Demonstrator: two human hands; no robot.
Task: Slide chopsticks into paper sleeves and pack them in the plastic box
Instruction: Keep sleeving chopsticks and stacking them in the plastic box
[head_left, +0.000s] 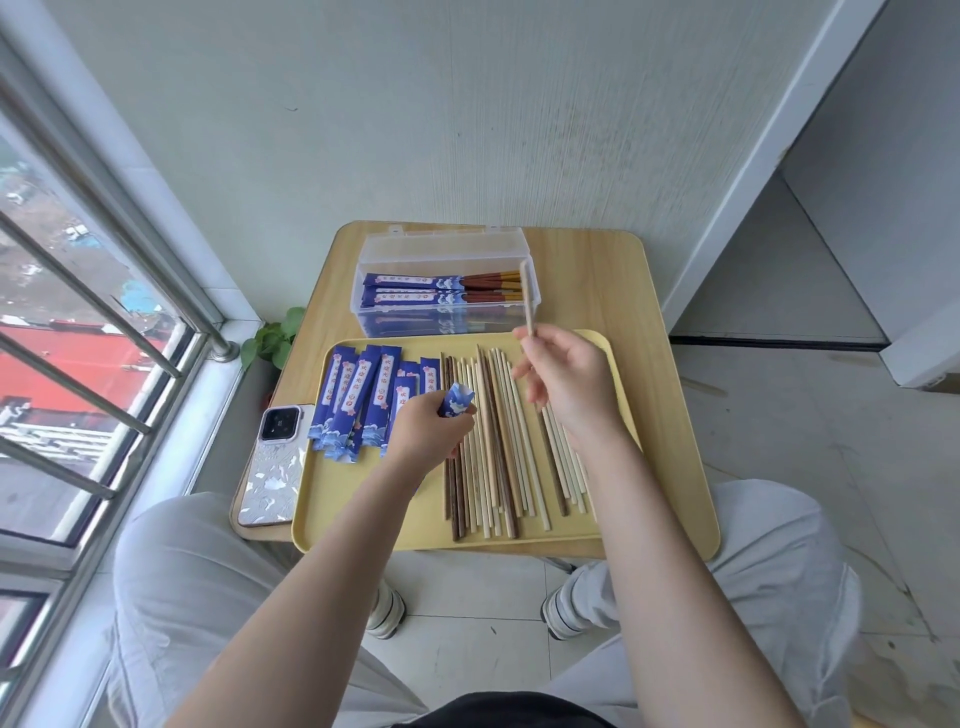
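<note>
Head view: the right hand (563, 376) pinches a pale chopstick (527, 296) upright above the yellow tray (363, 519), tip toward the plastic box (447, 254). The left hand (431, 428) grips a blue paper sleeve (457, 400), mouth up.

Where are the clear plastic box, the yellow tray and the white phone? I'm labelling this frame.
clear plastic box (441, 244): head view, on its rear wall.
yellow tray (358, 499): head view, on its bare floor, near left.
white phone (272, 470): head view, on its patterned back.
</note>
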